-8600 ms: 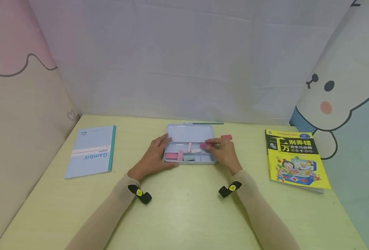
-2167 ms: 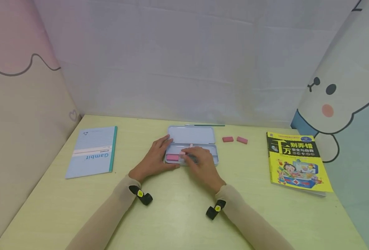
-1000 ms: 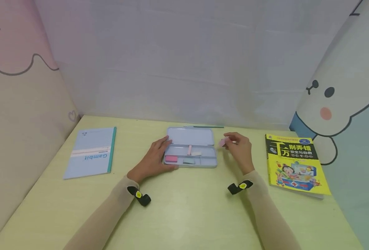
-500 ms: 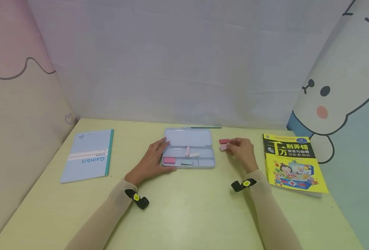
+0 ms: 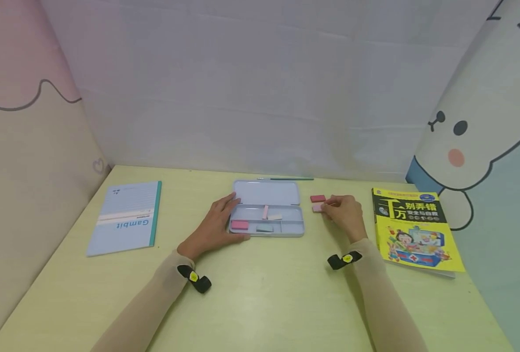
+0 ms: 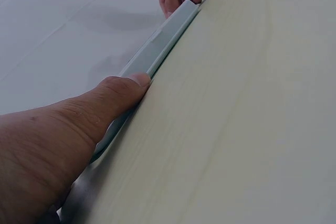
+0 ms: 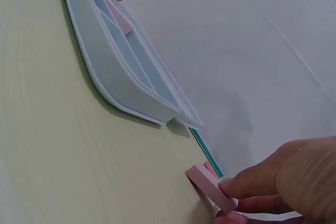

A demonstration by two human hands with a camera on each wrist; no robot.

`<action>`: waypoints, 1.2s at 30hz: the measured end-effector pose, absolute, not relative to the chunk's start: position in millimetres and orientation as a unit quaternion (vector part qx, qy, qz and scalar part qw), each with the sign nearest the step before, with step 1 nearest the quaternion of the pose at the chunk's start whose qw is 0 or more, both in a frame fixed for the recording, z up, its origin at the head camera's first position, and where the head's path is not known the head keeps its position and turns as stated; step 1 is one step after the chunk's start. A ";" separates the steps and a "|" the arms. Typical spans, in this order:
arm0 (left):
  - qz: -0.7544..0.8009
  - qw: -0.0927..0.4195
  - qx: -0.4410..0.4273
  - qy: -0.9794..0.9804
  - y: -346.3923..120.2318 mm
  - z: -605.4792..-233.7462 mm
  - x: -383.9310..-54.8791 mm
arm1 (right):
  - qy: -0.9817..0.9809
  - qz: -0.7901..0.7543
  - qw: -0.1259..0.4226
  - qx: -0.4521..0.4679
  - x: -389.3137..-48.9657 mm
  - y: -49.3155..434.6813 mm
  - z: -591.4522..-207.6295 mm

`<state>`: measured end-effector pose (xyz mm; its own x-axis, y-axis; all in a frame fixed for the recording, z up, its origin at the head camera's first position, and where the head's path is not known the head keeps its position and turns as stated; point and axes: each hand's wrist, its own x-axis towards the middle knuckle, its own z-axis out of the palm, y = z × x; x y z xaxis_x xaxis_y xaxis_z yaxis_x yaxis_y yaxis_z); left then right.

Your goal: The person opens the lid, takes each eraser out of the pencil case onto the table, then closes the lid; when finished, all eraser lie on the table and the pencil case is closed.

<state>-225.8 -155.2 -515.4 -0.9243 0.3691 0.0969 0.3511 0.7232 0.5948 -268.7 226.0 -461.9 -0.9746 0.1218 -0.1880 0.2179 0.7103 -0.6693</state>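
A pale blue pencil case [image 5: 292, 213] lies on the table with its lid [image 5: 266, 192] raised back. My left hand [image 5: 216, 225] holds its left end, thumb [image 6: 126, 90] along the front wall in the left wrist view. Inside are a bright pink eraser [image 5: 240, 225], an upright-looking light pink eraser [image 5: 265, 212], a white piece [image 5: 275, 217] and a pale green-blue piece [image 5: 265, 228]. To the right of the case, my right hand [image 5: 344, 215] pinches a light pink eraser [image 7: 211, 187] low at the table. A darker pink eraser [image 5: 317, 198] lies just behind it.
A thin green-handled paintbrush [image 5: 291, 179] lies behind the case, near the back curtain [image 5: 225, 98]. At the left is a blue notebook [image 5: 125, 217]. On the right lies a yellow book [image 5: 416, 230].
A pink eraser went from the case to the table, now hidden behind my right hand. My right hand then carried the light pink eraser out rightward and lowered it beside the darker one.
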 end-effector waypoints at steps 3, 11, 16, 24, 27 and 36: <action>0.321 0.016 0.194 0.927 -154.9 -514.3 -225.4 | 0.929 -0.354 0.058 0.090 -267.7 225.0 -460.9; 0.316 0.010 0.194 0.929 -155.8 -515.9 -226.0 | 0.938 -0.336 0.041 0.080 -267.1 223.2 -462.6; 0.314 0.011 0.193 0.929 -155.7 -516.7 -226.3 | 0.943 -0.323 0.029 0.072 -266.8 223.2 -463.9; 0.318 0.003 0.199 0.927 -156.4 -518.1 -227.3 | 0.937 -0.345 -0.002 0.053 -266.4 220.0 -461.6; 0.321 0.001 0.200 0.926 -156.2 -517.8 -227.8 | 0.927 -0.374 -0.026 0.018 -265.7 218.0 -459.6; 0.332 0.010 0.201 0.921 -156.1 -515.3 -226.2 | 0.875 -0.479 0.034 -0.068 -263.9 209.1 -454.0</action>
